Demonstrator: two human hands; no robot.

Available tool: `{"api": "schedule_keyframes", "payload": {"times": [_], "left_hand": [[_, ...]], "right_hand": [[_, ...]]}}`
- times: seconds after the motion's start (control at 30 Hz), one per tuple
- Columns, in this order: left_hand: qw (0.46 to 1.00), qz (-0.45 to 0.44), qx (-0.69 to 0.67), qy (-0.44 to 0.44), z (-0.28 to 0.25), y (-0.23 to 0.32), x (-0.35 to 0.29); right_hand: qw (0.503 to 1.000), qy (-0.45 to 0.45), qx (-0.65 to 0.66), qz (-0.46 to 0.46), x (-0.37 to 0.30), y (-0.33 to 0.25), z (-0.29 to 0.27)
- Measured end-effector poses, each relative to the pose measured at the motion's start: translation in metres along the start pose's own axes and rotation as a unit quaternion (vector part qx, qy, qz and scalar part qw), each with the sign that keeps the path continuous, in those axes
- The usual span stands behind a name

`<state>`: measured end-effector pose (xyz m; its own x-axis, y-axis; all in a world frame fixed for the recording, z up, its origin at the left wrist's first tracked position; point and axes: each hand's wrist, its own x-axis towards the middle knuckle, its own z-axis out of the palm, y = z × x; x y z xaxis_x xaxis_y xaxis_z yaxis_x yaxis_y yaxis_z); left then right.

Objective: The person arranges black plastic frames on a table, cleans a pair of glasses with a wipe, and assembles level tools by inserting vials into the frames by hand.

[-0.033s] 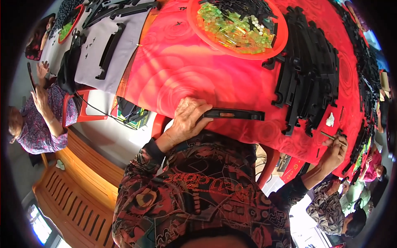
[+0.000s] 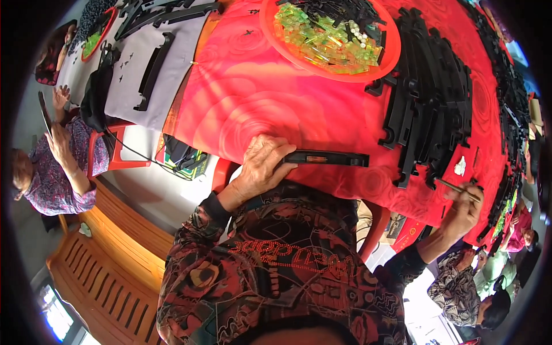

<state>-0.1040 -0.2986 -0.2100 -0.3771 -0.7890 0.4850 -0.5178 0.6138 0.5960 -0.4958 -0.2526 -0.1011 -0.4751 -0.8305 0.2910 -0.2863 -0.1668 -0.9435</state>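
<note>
In my left hand [image 2: 265, 164] is one end of a long black plastic spirit-level body [image 2: 339, 158], lying sideways at the near edge of the red-covered table [image 2: 230, 123]. A small slot in its side shows an orange-brown patch. Off to the right, the fingers of my right hand [image 2: 464, 210] are closed on a thin brownish rod [image 2: 452, 185], whose tip points left. Beyond that hand lies a crumpled white scrap [image 2: 460, 166]. Several more black level bodies [image 2: 425, 109] are heaped between my hands, farther back.
An orange-red basin [image 2: 270, 34] at the back holds yellow-green clear pieces and black parts. A grey-covered table [image 2: 129, 103] with another black body stands left. A person [image 2: 63, 149] sits there, near a wooden bench [image 2: 109, 270]. Another person [image 2: 460, 287] is at lower right.
My right hand has shifted slightly left and up with the rod. My left hand and the level body have hardly moved. The left person's hands have moved a little.
</note>
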Motion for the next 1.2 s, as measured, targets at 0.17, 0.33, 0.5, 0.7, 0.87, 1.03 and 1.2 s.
{"api": "schedule_keyframes", "payload": {"times": [0.17, 0.33, 0.5, 0.7, 0.87, 1.03, 1.2], "left_hand": [[1.000, 0.000, 0.000, -0.005, -0.002, 0.000, -0.001], [1.000, -0.003, 0.004, -0.010, -0.003, 0.001, 0.000], [1.000, -0.001, 0.014, -0.006, -0.002, 0.001, 0.000], [1.000, -0.002, 0.011, -0.002, -0.002, 0.000, 0.000], [1.000, -0.008, 0.004, -0.002, -0.002, 0.000, -0.001], [1.000, -0.011, -0.002, -0.005, -0.002, 0.001, 0.001], [1.000, -0.006, -0.006, 0.002, -0.002, 0.001, 0.001]], "right_hand": [[0.954, -0.291, 0.005, -0.075, -0.033, -0.017, 0.132], [0.903, -0.403, -0.012, -0.147, -0.051, 0.011, 0.185], [0.890, -0.438, -0.045, -0.114, -0.052, 0.014, 0.186], [0.882, -0.444, -0.040, -0.152, -0.051, 0.016, 0.192], [0.880, -0.445, -0.050, -0.157, -0.056, 0.010, 0.193], [0.887, -0.428, -0.069, -0.159, -0.066, 0.010, 0.193], [0.892, -0.414, -0.064, -0.171, -0.069, 0.011, 0.194]]}}
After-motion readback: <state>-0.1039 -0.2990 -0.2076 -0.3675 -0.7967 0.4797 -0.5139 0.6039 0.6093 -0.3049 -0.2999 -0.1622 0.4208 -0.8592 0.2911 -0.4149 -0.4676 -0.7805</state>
